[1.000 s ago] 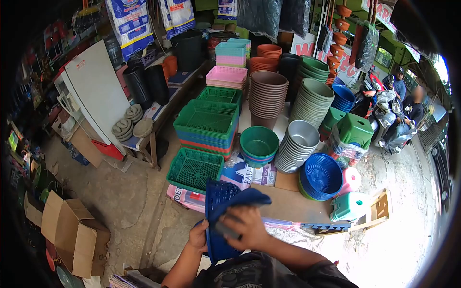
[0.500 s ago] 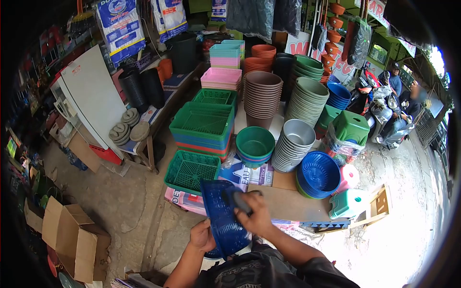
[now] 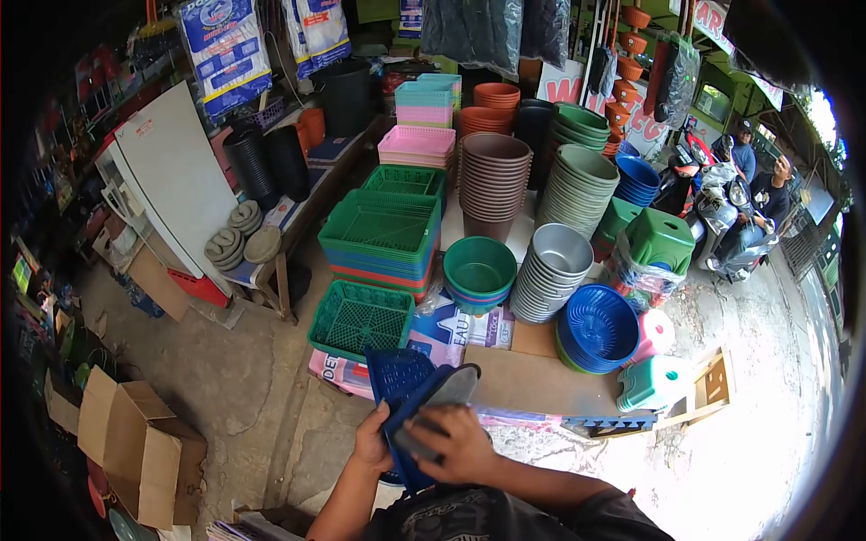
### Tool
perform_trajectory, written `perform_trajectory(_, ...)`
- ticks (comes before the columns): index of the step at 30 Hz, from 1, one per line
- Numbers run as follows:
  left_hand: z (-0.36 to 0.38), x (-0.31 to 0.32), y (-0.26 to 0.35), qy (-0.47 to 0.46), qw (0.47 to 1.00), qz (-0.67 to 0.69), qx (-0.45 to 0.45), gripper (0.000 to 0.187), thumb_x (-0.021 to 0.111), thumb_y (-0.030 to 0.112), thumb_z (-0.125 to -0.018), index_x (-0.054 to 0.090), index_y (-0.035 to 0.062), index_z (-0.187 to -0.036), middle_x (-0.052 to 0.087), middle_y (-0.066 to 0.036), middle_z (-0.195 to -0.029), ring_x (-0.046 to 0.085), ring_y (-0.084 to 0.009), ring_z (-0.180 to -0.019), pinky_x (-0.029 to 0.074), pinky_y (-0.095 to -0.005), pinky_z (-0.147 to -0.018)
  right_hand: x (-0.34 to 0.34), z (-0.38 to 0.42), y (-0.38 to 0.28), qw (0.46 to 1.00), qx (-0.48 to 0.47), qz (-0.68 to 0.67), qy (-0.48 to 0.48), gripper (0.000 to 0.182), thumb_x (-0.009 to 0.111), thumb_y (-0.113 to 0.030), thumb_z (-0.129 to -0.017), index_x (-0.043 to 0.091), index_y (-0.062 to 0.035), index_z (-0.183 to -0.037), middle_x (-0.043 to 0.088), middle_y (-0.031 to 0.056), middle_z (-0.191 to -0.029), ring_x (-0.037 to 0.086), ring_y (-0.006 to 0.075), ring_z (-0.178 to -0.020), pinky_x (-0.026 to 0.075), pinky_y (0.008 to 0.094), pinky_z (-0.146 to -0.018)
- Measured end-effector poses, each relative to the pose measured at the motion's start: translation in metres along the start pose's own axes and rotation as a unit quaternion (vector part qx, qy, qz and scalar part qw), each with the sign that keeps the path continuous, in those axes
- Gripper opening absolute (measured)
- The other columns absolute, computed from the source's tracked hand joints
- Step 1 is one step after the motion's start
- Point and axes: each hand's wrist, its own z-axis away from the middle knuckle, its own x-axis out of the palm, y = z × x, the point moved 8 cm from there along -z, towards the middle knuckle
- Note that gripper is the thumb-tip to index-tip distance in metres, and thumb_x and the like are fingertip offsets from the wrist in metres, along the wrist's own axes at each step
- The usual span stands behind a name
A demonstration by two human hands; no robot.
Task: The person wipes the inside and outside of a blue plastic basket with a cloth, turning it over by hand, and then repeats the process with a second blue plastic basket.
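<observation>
A dark blue plastic basin (image 3: 397,377) is held on edge in front of my body, its perforated side toward the table. My left hand (image 3: 372,438) grips the basin's near-left rim, thumb on top. Wrapped around a grey, flat, sole-shaped object (image 3: 456,386), my right hand (image 3: 454,444) is against the basin's right side. Just beyond the basin is a green perforated basket (image 3: 363,317) on the table. A green round basin stack (image 3: 479,275) stands further to the right.
Stacked silver pots (image 3: 552,270), blue basins (image 3: 597,330) and brown pots (image 3: 494,180) stand on the table. An open cardboard box (image 3: 135,446) sits on the floor at left. Two people are beside motorbikes (image 3: 717,194) at the back right.
The blue basin has turned to a narrower, more edge-on view. My right hand has moved down and slightly left, and the grey object now shows more of its flat face.
</observation>
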Motion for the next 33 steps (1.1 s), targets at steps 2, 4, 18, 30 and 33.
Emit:
perform_trajectory(2,0.003,0.004,0.0,-0.002,0.999,-0.035,-0.014,0.058,0.051,0.038,-0.089,0.045,0.0006,-0.132,0.055,-0.017,-0.126,0.055,-0.031,-0.115,0.043,-0.0453,-0.098,0.003,-0.001,-0.011,0.998,-0.04,0.014,-0.052,0.052,0.072,-0.028,-0.068,0.06,-0.0136,-0.117,0.053,0.0123,-0.117,0.053,0.0293,-0.102,0.039,0.0424,-0.091)
perform_trajectory(4,0.008,0.004,-0.002,-0.002,0.997,-0.07,-0.029,0.055,0.049,0.037,-0.09,0.045,0.0007,-0.132,0.055,-0.017,-0.125,0.054,-0.0303,-0.116,0.044,-0.0444,-0.098,-0.005,-0.016,0.02,1.0,0.016,0.011,-0.002,0.049,0.071,-0.026,-0.069,0.06,-0.0129,-0.115,0.055,0.013,-0.113,0.054,0.0299,-0.102,0.041,0.042,-0.091)
perform_trajectory(18,-0.01,-0.043,0.048,0.225,0.833,-0.479,0.161,0.021,0.059,0.003,-0.085,0.058,-0.001,-0.106,0.067,-0.011,-0.094,0.063,-0.0199,-0.084,0.048,-0.0308,-0.077,-0.026,0.027,0.075,0.963,0.176,-0.087,0.187,0.034,0.059,-0.001,-0.075,0.055,-0.0008,-0.108,0.058,0.0208,-0.109,0.058,0.0374,-0.099,0.047,0.0395,-0.086)
perform_trajectory(30,0.002,-0.009,0.076,0.277,0.8,-0.462,0.265,0.028,0.075,0.011,-0.078,0.06,0.0006,-0.099,0.067,-0.007,-0.088,0.062,-0.0144,-0.076,0.049,-0.0268,-0.07,0.009,0.005,0.017,0.995,0.043,-0.053,0.078,0.06,0.065,-0.017,-0.076,0.048,-0.0096,-0.133,0.043,0.0206,-0.137,0.043,0.0395,-0.125,0.036,0.0478,-0.101)
perform_trajectory(33,0.003,-0.022,0.07,0.218,0.882,-0.322,0.266,0.036,0.079,0.006,-0.07,0.062,-0.0006,-0.1,0.067,-0.007,-0.091,0.062,-0.0133,-0.077,0.05,-0.0266,-0.072,-0.012,-0.014,0.003,0.995,-0.021,0.075,0.058,0.059,0.065,-0.024,-0.077,0.05,-0.0116,-0.132,0.04,0.0177,-0.14,0.04,0.0403,-0.127,0.033,0.0495,-0.102)
